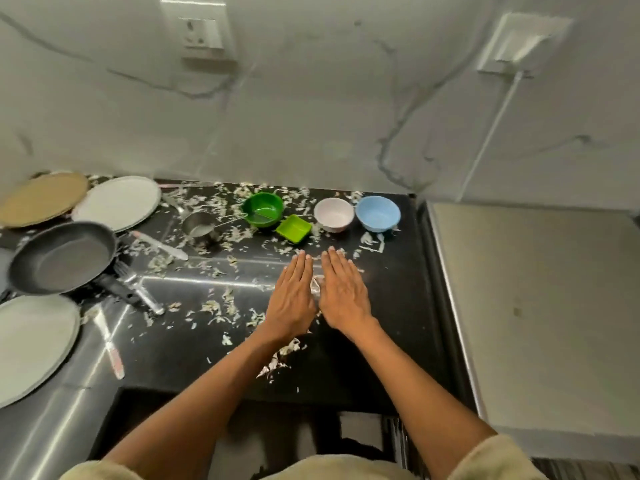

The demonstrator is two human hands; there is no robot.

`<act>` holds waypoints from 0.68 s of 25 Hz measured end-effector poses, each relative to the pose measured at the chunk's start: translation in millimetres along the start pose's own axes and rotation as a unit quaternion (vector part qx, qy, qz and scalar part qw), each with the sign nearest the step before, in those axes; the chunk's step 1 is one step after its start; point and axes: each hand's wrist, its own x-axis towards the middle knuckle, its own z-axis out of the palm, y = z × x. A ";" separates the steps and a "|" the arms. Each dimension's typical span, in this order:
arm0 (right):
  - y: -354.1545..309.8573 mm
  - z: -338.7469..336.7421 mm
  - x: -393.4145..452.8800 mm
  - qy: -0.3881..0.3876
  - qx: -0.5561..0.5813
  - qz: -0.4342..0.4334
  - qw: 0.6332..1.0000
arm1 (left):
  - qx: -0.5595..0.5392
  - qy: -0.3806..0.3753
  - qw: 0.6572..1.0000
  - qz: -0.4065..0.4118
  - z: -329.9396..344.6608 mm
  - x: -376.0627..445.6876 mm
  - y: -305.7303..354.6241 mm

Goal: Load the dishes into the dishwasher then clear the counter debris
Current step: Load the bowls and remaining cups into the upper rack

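My left hand (294, 296) and my right hand (343, 292) lie flat, palms down and side by side, on the black counter (391, 306), fingers straight. Pale shredded debris (221, 306) is scattered across the counter, with a little showing between my hands. Behind them stand a green bowl (263, 208), a small green square dish (293, 229), a white bowl (334, 214) and a blue bowl (378, 213). At the left are a black frying pan (62, 258), a steel cup (200, 226), a tan plate (41, 199) and two pale plates (119, 202) (31, 344).
Knives and spoons (161, 244) lie among the debris left of centre. A grey appliance top (540, 306) adjoins the counter on the right. A marble wall with sockets (202, 32) rises behind. Below the counter's front edge is a dark opening (277, 427).
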 end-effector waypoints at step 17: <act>-118.1 41.7 182.3 -0.081 -0.013 -0.240 0.967 | -0.042 0.091 0.957 -0.273 -53.3 40.4 -147.0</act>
